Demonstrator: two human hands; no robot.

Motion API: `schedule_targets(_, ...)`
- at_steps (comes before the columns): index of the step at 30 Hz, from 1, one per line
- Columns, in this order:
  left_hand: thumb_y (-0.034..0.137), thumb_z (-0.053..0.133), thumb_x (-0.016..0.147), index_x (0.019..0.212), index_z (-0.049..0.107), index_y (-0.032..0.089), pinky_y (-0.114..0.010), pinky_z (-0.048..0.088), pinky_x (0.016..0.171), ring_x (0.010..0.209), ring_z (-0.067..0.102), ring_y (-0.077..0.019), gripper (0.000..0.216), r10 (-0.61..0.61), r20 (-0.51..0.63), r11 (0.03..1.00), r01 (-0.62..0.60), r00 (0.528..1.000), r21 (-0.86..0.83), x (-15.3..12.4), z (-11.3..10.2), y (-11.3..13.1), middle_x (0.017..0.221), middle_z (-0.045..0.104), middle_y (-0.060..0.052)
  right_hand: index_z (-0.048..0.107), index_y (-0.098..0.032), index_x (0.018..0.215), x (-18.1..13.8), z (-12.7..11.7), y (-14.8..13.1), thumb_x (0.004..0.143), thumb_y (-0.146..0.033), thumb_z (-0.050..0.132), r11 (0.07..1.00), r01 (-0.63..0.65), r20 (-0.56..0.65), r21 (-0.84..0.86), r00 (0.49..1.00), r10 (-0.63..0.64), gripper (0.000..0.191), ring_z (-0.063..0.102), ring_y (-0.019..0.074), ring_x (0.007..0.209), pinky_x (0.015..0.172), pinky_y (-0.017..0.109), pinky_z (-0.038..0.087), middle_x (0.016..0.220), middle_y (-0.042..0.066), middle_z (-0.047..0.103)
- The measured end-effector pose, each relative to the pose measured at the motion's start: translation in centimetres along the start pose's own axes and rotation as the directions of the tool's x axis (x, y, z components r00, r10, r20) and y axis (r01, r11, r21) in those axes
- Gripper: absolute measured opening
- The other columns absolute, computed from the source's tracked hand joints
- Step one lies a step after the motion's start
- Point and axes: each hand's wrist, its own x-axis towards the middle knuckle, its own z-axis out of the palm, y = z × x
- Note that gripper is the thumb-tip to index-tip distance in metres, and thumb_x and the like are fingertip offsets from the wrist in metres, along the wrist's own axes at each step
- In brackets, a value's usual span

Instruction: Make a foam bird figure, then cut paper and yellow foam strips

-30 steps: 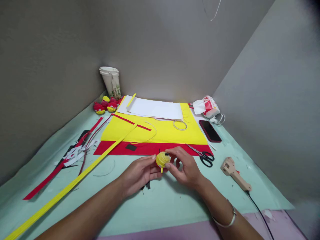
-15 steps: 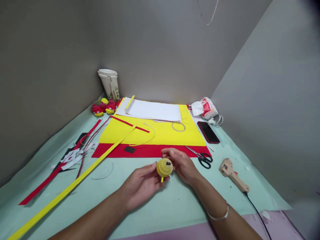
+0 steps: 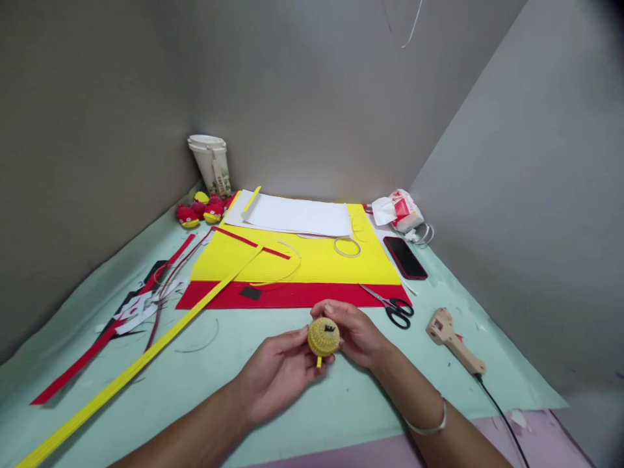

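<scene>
A small round yellow ball (image 3: 322, 336) of coiled paper, with a black jagged mark on top and a short yellow strip end hanging below, is held between both hands just above the pale green table cover (image 3: 244, 403). My left hand (image 3: 280, 370) cups it from below and the left, fingertips pinched on it. My right hand (image 3: 355, 333) grips it from the right, thumb and fingers closed around its top. Both hands sit just in front of the red sheet (image 3: 292, 296) and the yellow sheet (image 3: 302, 260).
Black-handled scissors (image 3: 396, 307) and a beige glue gun (image 3: 453, 341) with its cord lie to the right. A phone (image 3: 404, 257), a tissue packet (image 3: 400, 209), white paper (image 3: 292, 214), a cup (image 3: 210, 162), red-and-yellow balls (image 3: 199, 209), long yellow strips (image 3: 146, 361) and paper scraps (image 3: 136, 305) surround the sheets.
Both hands have drawn the yellow ball slightly nearer and lower. The right hand, which had lifted off partly, has closed back onto the ball's top.
</scene>
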Motion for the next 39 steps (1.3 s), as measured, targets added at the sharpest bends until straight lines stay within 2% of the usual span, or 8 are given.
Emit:
schedule_targets(24, 0.014, 0.059, 0.087, 0.100, 0.066, 0.007, -0.032, 0.045, 0.077, 0.083, 0.065, -0.0224, 0.017, -0.021, 0.001, 0.999, 0.021, 1.000, 0.032, -0.07, 0.07, 0.08, 0.097, 0.066, -0.016, 0.062, -0.014, 0.077, 0.16, 0.10, 0.34, 0.080, -0.039, 0.074, 0.997, -0.052, 0.027, 0.055, 0.998, 0.050, 0.027, 0.029, 0.0032, 0.042, 0.036, 0.016, 0.017, 0.061, -0.005, 0.050)
schedule_targets(39, 0.014, 0.059, 0.087, 0.102, 0.065, 0.008, -0.033, 0.046, 0.079, 0.086, 0.065, -0.0227, 0.017, -0.015, 0.006, 0.999, 0.015, 1.000, 0.034, -0.02, -0.18, 0.00, 0.098, 0.066, -0.015, 0.064, -0.014, 0.079, 0.25, -0.06, 0.63, 0.080, -0.039, 0.073, 0.997, -0.061, 0.023, 0.043, 0.998, 0.060, 0.027, 0.031, 0.0042, 0.043, 0.037, 0.017, 0.017, 0.060, -0.004, 0.050)
